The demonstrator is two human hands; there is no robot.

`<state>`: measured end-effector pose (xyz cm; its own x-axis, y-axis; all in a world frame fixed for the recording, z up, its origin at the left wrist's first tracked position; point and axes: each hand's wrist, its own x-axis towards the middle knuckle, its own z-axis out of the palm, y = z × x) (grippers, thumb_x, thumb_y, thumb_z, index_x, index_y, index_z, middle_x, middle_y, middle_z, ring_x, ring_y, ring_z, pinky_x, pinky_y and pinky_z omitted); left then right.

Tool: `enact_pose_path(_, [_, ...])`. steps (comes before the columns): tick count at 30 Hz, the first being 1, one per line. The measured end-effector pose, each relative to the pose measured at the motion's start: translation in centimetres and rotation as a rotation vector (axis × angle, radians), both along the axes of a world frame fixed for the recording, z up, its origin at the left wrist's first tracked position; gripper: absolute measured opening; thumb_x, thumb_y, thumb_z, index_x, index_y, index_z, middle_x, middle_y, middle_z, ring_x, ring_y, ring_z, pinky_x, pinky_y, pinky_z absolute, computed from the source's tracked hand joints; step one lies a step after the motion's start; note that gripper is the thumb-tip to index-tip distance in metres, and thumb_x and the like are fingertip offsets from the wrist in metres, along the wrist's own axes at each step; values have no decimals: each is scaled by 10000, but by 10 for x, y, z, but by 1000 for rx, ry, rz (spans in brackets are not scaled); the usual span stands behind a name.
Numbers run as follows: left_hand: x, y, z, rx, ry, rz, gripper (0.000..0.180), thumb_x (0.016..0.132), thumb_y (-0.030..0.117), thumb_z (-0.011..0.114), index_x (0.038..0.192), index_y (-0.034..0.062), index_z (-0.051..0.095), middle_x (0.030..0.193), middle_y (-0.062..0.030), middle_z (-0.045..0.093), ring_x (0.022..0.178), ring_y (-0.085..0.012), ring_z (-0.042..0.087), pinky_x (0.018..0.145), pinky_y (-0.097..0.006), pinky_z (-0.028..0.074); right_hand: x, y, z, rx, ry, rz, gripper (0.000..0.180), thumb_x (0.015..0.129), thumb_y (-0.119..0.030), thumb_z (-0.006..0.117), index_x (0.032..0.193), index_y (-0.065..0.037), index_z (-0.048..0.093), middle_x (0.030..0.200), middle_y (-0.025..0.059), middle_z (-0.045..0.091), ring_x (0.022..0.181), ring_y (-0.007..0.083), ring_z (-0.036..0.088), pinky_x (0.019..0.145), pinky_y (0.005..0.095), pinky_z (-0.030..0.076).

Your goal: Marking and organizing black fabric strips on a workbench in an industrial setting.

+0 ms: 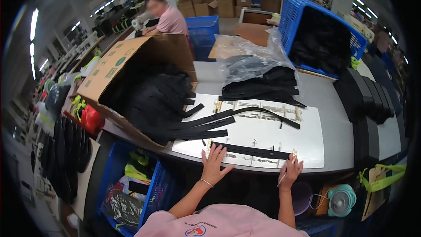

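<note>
A black zipper strip [250,150] lies straight along the near edge of a white marked board [313,138], with a small slider near its right part. My left hand [213,166] is open, fingers spread, its fingertips touching the strip's left end. At the right end is my right hand [290,171], its fingers bent together around a thin, pale object too small to name, beside a small yellowish block [294,153] on the board. Further up the board, another black zipper strip [263,110] lies curved, and more strip ends reach over from the carton.
An open carton [109,68] full of black strips stands on the left. Behind the board lies a bundle of black strips [258,85] under clear plastic. A blue crate [291,26] is at the back right, stacked black pieces [366,136] at the right. Someone in pink [173,22] sits beyond.
</note>
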<state>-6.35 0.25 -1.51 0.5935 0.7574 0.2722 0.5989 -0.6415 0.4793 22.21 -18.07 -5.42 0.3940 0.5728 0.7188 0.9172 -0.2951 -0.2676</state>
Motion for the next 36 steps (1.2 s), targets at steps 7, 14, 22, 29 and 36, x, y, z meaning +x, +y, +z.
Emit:
enact_pose_path(7, [-2,1,0,-11,-67,-18,734,867,411,778,1470,94,501,1532,-119,458,1510,-338,316,1216,-630,82,-1,-1,2,-29,-3,-10,163,949,-60,592,1099,-7,629,1304,209,680,1333,392,547,1210,591,248])
enact_pose_path(14, [-4,2,3,-37,-92,-15,735,872,388,776,1484,94,495,1542,-131,450,1501,-337,330,1214,-600,129,-1,-2,3,-45,1,-16,173,955,-52,576,1109,12,625,1325,213,666,1330,397,545,1211,586,248])
enact_pose_path(22, [-3,2,5,-8,-55,2,742,890,428,747,1496,85,492,1583,-151,419,1505,-371,314,1213,-573,149,0,-3,2,-71,-8,-22,184,974,-58,559,1130,18,620,1342,208,656,1342,385,539,1215,582,247])
enact_pose_path(29, [-3,1,5,7,-48,-5,735,893,428,744,1491,81,496,1573,-152,432,1505,-375,312,1208,-576,157,-2,-2,4,-56,-2,-22,174,972,-73,565,1113,13,623,1325,220,664,1334,406,538,1211,592,246])
enact_pose_path(36, [-3,2,3,31,-42,-1,738,908,437,724,1508,87,475,1590,-145,412,1516,-371,295,1204,-582,165,-1,-3,4,-90,13,-30,182,974,-78,565,1122,11,623,1334,216,661,1339,407,537,1212,588,244])
